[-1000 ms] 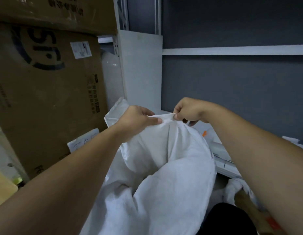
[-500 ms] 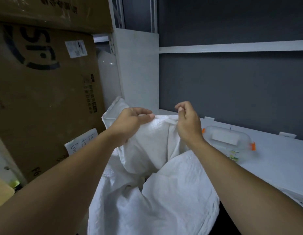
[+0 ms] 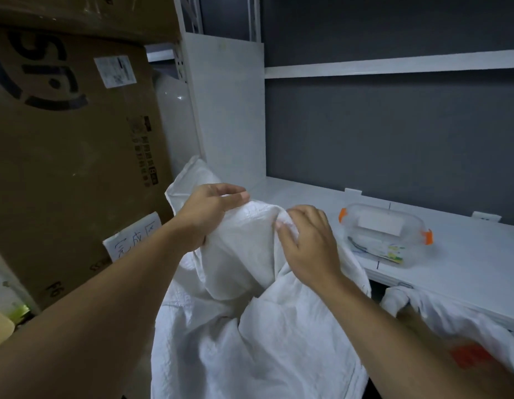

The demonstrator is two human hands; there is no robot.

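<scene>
Scene: a person leans over a white sack (image 3: 250, 335) with both bare arms stretched out, beside a white surface (image 3: 469, 272) set against a dark grey wall (image 3: 394, 133)
Sack: standing open and crumpled in front of the person, its mouth lifted, wedged between a large cardboard box (image 3: 71, 168) on the left and the edge of the surface on the right; its far rim rises to a point near a white upright panel (image 3: 230, 116)
Left hand (image 3: 212, 208): fingers curled over the top edge of the sack, gripping the rim from the left
Right hand (image 3: 310, 246): just beside the left and a little lower — fingers bent and pinching a bunched fold of the same rim, the back of the hand facing up
On the surface: a clear plastic container (image 3: 385, 234) with orange clips, lid on, near the right hand but apart from it; what lies inside is too hazy to make out
On the box: a white shipping label (image 3: 114, 70) high up and a handwritten paper sign (image 3: 132, 237) low down, close to the left forearm
Lower right: more white cloth (image 3: 440, 312) hanging below the edge of the surface, with a blurred orange-red patch (image 3: 469, 355) beside the right forearm
</scene>
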